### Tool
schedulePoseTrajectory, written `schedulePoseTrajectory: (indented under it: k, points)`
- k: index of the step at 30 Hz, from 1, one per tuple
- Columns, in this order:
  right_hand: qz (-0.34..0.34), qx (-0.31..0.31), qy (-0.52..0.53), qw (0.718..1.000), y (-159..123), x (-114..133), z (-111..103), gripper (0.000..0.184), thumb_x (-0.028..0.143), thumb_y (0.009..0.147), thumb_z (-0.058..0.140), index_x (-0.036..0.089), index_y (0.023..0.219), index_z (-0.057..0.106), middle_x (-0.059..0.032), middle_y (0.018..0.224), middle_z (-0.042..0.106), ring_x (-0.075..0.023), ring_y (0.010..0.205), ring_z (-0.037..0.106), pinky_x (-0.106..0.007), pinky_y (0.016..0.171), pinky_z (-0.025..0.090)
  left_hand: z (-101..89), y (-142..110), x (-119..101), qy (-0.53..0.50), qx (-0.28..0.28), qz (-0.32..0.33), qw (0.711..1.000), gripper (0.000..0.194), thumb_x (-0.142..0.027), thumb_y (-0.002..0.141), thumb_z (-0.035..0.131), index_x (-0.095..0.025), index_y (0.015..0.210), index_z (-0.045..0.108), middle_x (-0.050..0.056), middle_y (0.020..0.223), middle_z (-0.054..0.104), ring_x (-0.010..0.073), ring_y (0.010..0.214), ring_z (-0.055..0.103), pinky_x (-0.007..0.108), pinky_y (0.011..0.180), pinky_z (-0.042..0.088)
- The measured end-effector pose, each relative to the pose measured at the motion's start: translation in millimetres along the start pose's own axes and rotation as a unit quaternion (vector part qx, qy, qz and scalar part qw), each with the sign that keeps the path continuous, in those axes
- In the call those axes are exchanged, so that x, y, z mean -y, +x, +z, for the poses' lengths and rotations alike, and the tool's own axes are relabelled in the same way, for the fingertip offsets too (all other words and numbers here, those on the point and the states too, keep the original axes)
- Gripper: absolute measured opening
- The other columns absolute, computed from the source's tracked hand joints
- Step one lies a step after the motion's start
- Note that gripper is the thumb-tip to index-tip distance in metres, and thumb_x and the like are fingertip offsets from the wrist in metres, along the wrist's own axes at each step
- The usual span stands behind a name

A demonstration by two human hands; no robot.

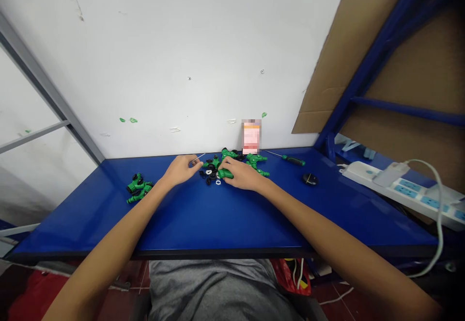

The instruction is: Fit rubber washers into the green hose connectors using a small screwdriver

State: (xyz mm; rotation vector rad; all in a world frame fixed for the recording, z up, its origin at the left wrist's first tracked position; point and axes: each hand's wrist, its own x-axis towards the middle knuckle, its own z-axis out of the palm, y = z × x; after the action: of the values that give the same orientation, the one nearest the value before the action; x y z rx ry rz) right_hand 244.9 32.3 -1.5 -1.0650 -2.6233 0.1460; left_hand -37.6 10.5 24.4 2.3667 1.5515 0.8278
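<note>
One thin rod [198, 157] sits in left fingers [187, 159], one green fitting [225, 173] in right fingers [228, 161].

Before me stretches a blue table [218, 219]. To my left lie green fittings [135, 197]; towards the back centre, more green fittings [256, 158] cluster near small black pieces [208, 181] and white rings [218, 182]; rightward lie a green-and-black-handled screwdriver [294, 160] and a round black object [310, 179].
</note>
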Motion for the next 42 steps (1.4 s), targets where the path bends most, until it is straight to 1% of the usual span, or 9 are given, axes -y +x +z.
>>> schedulePoseTrajectory:
  k: [4, 8, 13, 17, 24, 28, 31, 36, 42]
  points:
    - [0.000, -0.028, 0.072, 0.997, 1, -4, 1, 0.030, 0.026, 0.098, 0.072, 0.023, 0.128, 0.071, -0.0101, 0.128, 0.066, -0.0241, 0.095, 0.070, -0.035, 0.080, 0.055, 3.3, -2, -7, 0.008, 0.009, 0.006, 1.000, 0.044, -0.048, 0.104, 0.051, -0.020, 0.071, 0.057, -0.001, 0.063, 0.057, 0.0158, 0.059, 0.049, 0.031, 0.063, 0.030]
    - [-0.020, -0.088, 0.165, 0.982, 4, -4, 1, 0.024, 0.030, 0.099, 0.071, 0.021, 0.122, 0.074, -0.0098, 0.118, 0.066, -0.0255, 0.104, 0.068, -0.040, 0.096, 0.055, 13.0, -4, -12, -0.011, 0.041, 0.031, 0.999, 0.037, -0.045, 0.102, 0.054, -0.020, 0.075, 0.058, -0.001, 0.069, 0.061, 0.0162, 0.063, 0.054, 0.030, 0.066, 0.034]
    - [0.024, -0.101, 0.207, 0.973, 8, -5, 0, 0.029, 0.035, 0.094, 0.078, 0.020, 0.118, 0.077, -0.0059, 0.105, 0.067, -0.0196, 0.084, 0.060, -0.035, 0.081, 0.050, 17.4, -6, -14, -0.004, 0.050, 0.051, 0.997, 0.034, -0.042, 0.103, 0.053, -0.021, 0.077, 0.061, 0.000, 0.071, 0.062, 0.0168, 0.065, 0.056, 0.029, 0.066, 0.035]
    - [0.039, -0.104, 0.221, 0.969, 9, -7, -2, 0.030, 0.036, 0.093, 0.079, 0.019, 0.118, 0.079, -0.0041, 0.099, 0.067, -0.0177, 0.081, 0.058, -0.032, 0.076, 0.046, 13.7, -6, -14, 0.001, 0.029, 0.043, 0.999, 0.031, -0.039, 0.102, 0.054, -0.021, 0.078, 0.061, -0.001, 0.070, 0.061, 0.0163, 0.063, 0.053, 0.030, 0.065, 0.034]
    - [0.020, -0.128, 0.221, 0.967, 7, -2, -5, 0.032, 0.033, 0.093, 0.079, 0.022, 0.123, 0.076, -0.0056, 0.109, 0.076, -0.0201, 0.091, 0.066, -0.035, 0.084, 0.053, 11.4, -8, -20, -0.046, -0.018, 0.053, 0.997, 0.018, -0.033, 0.099, 0.063, -0.021, 0.106, 0.075, -0.002, 0.079, 0.067, 0.0155, 0.068, 0.055, 0.029, 0.071, 0.042]
    - [-0.034, -0.150, 0.219, 0.963, 5, 5, -4, 0.032, 0.031, 0.094, 0.078, 0.024, 0.125, 0.073, -0.0084, 0.120, 0.079, -0.0248, 0.106, 0.073, -0.042, 0.099, 0.057, 11.5, -12, -30, -0.092, -0.033, 0.105, 0.990, 0.038, -0.043, 0.095, 0.077, -0.023, 0.128, 0.073, 0.003, 0.105, 0.073, 0.0158, 0.076, 0.059, 0.029, 0.072, 0.047]
    - [-0.049, -0.158, 0.258, 0.952, 3, 11, -3, 0.033, 0.032, 0.094, 0.078, 0.024, 0.124, 0.069, -0.0097, 0.124, 0.079, -0.0267, 0.113, 0.077, -0.045, 0.102, 0.060, 13.2, -15, -33, -0.078, -0.034, 0.150, 0.985, 0.042, -0.045, 0.099, 0.076, -0.024, 0.136, 0.070, 0.006, 0.116, 0.072, 0.0169, 0.082, 0.061, 0.030, 0.076, 0.049]
    - [-0.052, -0.166, 0.333, 0.927, 2, 20, -1, 0.039, 0.030, 0.092, 0.080, 0.027, 0.126, 0.061, -0.0086, 0.127, 0.080, -0.0265, 0.123, 0.078, -0.046, 0.109, 0.060, 11.6, -15, -30, -0.056, -0.050, 0.176, 0.981, 0.032, -0.045, 0.103, 0.072, -0.022, 0.125, 0.072, 0.005, 0.109, 0.072, 0.0172, 0.082, 0.062, 0.030, 0.078, 0.049]
    - [-0.062, -0.219, 0.235, 0.945, 5, 23, 4, 0.020, 0.031, 0.097, 0.074, 0.024, 0.116, 0.070, -0.0091, 0.118, 0.081, -0.0270, 0.109, 0.078, -0.043, 0.099, 0.062, 3.2, -12, -27, -0.084, -0.063, 0.143, 0.984, 0.030, -0.045, 0.096, 0.080, -0.021, 0.111, 0.071, 0.001, 0.098, 0.072, 0.0132, 0.071, 0.054, 0.027, 0.070, 0.045]
